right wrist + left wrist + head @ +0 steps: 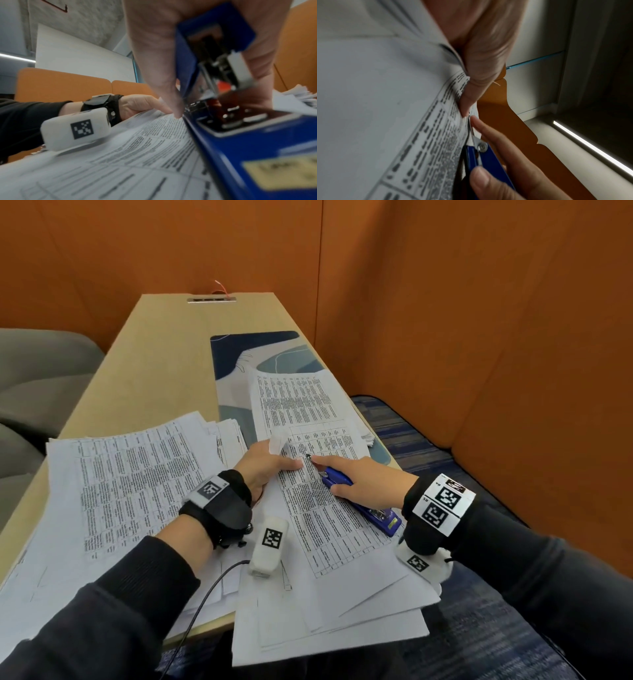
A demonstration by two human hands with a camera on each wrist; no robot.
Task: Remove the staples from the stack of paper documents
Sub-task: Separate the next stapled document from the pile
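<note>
On the near right of the tan table (150, 378), the stapled document (318, 515) lies flat: thin white sheets, densely printed with gridded tables. The left hand (267, 467) pinches its folded-back corner; the right hand (366, 484) grips a glossy blue stapler (373, 508), its metal remover tip at that corner. Loose paper piles (130, 474) spread left, and a patterned mat (260, 361) lies beyond
</note>
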